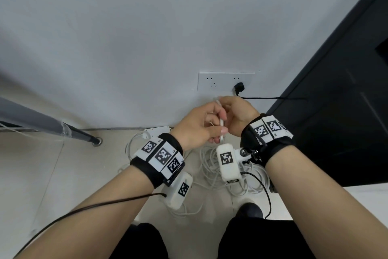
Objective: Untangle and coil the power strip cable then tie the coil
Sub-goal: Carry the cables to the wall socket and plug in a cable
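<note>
White wall (147,28) with socket plate (216,81) behind, left hand (199,126) and right hand (237,114) both pinching white cable (220,121), tangled loops above tiled floor (63,164)

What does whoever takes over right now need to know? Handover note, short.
Left hand: fingers curled round a stretch of the white cable, held up in front of the wall.
Right hand: close against the left, gripping the same cable; its fingertips are hidden.
Power strip: on the floor by the wall, behind the left wrist.
Rest of the cable: loose tangled heap on the floor below the hands.
Done: one stretch picked up.
Left: untangle, coil, tie. No coil formed yet.
</note>
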Available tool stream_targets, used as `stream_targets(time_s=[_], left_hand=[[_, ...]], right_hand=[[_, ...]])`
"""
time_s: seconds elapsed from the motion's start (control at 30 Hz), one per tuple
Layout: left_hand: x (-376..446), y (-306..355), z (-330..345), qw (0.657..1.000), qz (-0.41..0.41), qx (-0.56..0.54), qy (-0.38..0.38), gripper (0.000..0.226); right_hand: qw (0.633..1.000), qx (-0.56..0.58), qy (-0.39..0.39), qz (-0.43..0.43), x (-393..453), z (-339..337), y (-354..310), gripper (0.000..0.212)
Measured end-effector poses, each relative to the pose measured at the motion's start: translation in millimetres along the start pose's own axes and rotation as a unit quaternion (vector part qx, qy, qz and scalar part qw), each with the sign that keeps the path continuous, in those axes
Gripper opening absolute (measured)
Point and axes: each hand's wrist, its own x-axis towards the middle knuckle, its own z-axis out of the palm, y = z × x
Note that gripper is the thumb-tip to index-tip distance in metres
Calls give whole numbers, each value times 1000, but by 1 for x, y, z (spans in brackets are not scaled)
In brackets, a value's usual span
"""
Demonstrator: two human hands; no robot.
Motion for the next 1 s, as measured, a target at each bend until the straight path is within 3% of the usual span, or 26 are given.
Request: stream_targets(time_s=[0.07,0.2,0.27,0.37,0.47,0.6,0.7,0.83,1.0], left_hand=[[1,3,2,1000,4,14,-16,18],[8,8,-9,999,-9,34,10,7],[15,11,-18,999,-24,30,38,8],[31,17,-30,992,-17,-4,128,13],[50,24,-38,966,9,-100,237,15],[69,30,-48,924,33,-206,321,11],[81,34,-52,909,51,-233,341,11],[93,31,-52,900,58,-261,345,15],[98,25,-59,903,60,-254,340,16]], right_hand=[[1000,17,8,4,3,-4,0,10],[996,7,-93,0,-2,-15,-5,22],[994,12,-107,-22,0,-23,-4,27],[998,6,-56,-41,7,-37,2,42],[999,-2,2,-35,17,-55,14,11],[995,-44,41,-84,31,-70,29,42],[989,-43,35,-138,45,-74,34,37],[989,-21,2,-148,68,-67,33,27],[954,-194,26,-227,89,-50,33,25]])
